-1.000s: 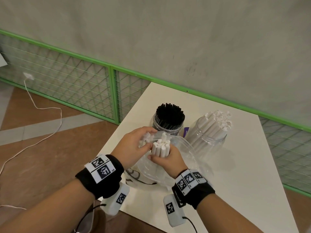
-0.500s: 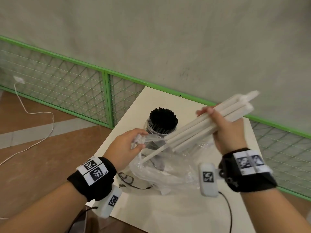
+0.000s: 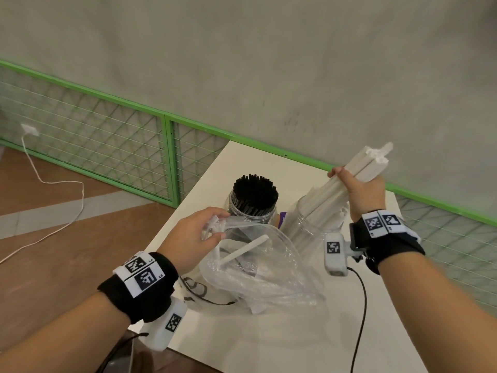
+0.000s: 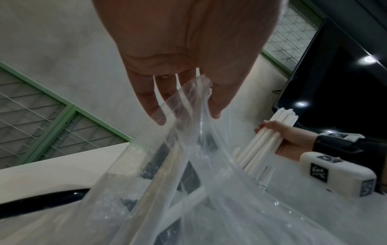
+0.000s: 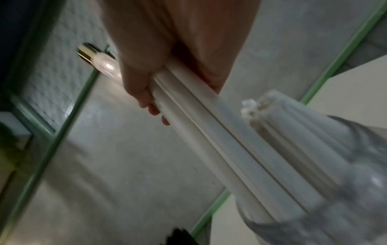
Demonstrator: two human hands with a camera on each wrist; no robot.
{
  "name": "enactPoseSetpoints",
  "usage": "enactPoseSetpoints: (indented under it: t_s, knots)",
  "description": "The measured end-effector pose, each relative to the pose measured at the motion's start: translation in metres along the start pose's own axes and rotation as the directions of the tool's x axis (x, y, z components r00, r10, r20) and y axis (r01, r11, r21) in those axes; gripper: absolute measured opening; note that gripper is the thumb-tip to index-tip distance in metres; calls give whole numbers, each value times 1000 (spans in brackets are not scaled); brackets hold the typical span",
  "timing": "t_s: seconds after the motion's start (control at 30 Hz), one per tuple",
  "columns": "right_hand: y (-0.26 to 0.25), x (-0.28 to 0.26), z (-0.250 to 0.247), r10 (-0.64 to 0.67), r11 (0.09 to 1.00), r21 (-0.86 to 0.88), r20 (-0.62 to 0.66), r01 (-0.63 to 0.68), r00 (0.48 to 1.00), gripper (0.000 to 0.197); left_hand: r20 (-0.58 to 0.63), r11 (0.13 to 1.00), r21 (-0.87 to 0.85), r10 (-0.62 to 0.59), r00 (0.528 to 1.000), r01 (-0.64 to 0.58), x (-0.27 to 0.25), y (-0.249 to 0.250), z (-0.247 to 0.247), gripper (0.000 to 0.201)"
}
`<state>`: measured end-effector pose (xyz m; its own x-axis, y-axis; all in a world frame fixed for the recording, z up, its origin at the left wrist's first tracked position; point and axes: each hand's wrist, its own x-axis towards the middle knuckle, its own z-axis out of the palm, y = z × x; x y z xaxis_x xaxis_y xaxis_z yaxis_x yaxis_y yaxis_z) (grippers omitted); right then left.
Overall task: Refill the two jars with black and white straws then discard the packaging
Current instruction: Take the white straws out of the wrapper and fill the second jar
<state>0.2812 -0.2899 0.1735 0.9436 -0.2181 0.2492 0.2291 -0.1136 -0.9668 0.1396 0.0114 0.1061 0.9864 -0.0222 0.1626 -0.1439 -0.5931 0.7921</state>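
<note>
A: Where are the white straws (image 3: 349, 181) against the right hand (image 3: 360, 193)?
B: The right hand has its fingers wrapped round the middle of the bundle. The bundle is tilted, its upper ends sticking up past the hand toward the wall, its lower ends down inside the mouth of the right jar (image 3: 313, 227), among the white straws already standing there.

A: And the left hand (image 3: 192, 238)?
B: It pinches the rim of the clear bag (image 3: 258, 273) between thumb and fingers and holds it up off the bench (image 3: 269, 343). The left wrist view shows the film bunched under the thumb, the other fingers hanging fairly straight. One loose straw (image 3: 243, 250) lies slanted in the bag, and another stands close by the fingers.

A: The black straws (image 3: 255, 191)?
B: Packed upright in the left jar (image 3: 251, 211), touching neither hand. That jar stands just beside the right jar, both toward the far left corner of the bench, the bag in front of them.

A: Room to move?
B: The left hand hangs over the left edge. The near right part of the bench is bare apart from the cable (image 3: 361, 305) that runs from the right wrist. A black cord (image 3: 204, 298) loops under the bag near the left edge. The far edge sits close to the green rail (image 3: 304, 157) and the wall
</note>
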Motion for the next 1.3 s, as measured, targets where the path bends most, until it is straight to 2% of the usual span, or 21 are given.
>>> enactPoseSetpoints:
  t_s: [0.07, 0.13, 0.23, 0.3, 0.37, 0.43, 0.5, 0.6, 0.7, 0.8, 0.83, 0.93, 0.97, 1.0, 1.07, 1.1, 1.13, 1.2, 1.23, 1.3]
  knots:
    - [16, -2, 4, 91, 992, -87, 6, -90, 996, 17, 1, 1000, -2, -2, 1000, 2, -1, 1, 0, 33]
    - [25, -5, 7, 118, 987, -110, 15, -115, 993, 24, 2, 1000, -6, -7, 1000, 7, -2, 2, 0, 33]
    - [22, 1, 4, -11, 995, -95, 10, 12, 1000, 52, 6, 1000, -12, -10, 1000, 10, -2, 1, -2, 34]
    - [17, 8, 3, -113, 981, -152, 41, 118, 993, 48, 4, 1000, -10, -6, 1000, 6, -3, 1, -2, 35]
    - [15, 13, 4, -161, 937, -290, 129, 192, 979, 36, 3, 1000, -5, -4, 1000, 4, -2, 1, -2, 35]
    - [18, 10, 7, -123, 822, -509, 280, 256, 952, 29, 4, 1000, -3, -6, 1000, 6, -2, 2, -2, 34]
    - [29, 3, 11, -86, 686, -637, 408, 351, 909, 29, 8, 1000, -4, -7, 1000, 7, -2, 2, -1, 34]
    - [43, -6, 17, -103, 601, -675, 466, 428, 879, 23, 13, 1000, 1, -2, 1000, 2, -1, 0, 0, 34]
    - [40, -4, 20, -173, 600, -638, 485, 482, 857, 18, 16, 1000, 9, 2, 1000, -2, -1, -1, -1, 34]
    - [34, -1, 19, -219, 597, -628, 470, 498, 855, 25, 18, 1000, 6, -1, 1000, 1, 0, -1, -2, 33]
    - [38, 0, 17, -202, 546, -664, 486, 510, 850, 28, 19, 1000, 5, -3, 1000, 3, 0, -2, -2, 33]
    - [54, -1, 9, -26, 252, -788, 575, 561, 818, 50, 22, 1000, 5, -8, 1000, 8, 0, -2, -2, 33]
    - [56, -3, 5, -13, 236, -806, 556, 543, 831, 59, 22, 1000, 4, -9, 1000, 9, 0, -2, -2, 33]
    - [55, -4, 1, -56, 262, -821, 512, 508, 857, 65, 21, 1000, 3, -10, 1000, 10, 1, -2, -2, 33]
    - [54, -5, -10, -177, 380, -837, 353, 394, 919, 80, 20, 1000, 2, -12, 1000, 12, 1, -3, -2, 33]
    - [56, -4, -15, -179, 436, -834, 287, 338, 941, 88, 20, 1000, 1, -12, 1000, 12, 1, -3, -3, 33]
    - [58, -2, -20, -140, 487, -821, 264, 298, 954, 95, 20, 1000, 2, -13, 1000, 13, 1, -3, -3, 33]
    - [63, 4, -21, -18, 549, -792, 306, 265, 952, 100, 19, 1000, 4, -15, 1000, 15, 1, -3, -3, 32]
    - [65, 7, -18, 15, 545, -791, 339, 276, 941, 99, 17, 1000, 4, -14, 1000, 14, 2, -3, -2, 32]
    - [66, 10, -8, 4, 465, -817, 386, 340, 922, 93, 14, 1000, 2, -12, 1000, 12, 2, -3, -2, 31]
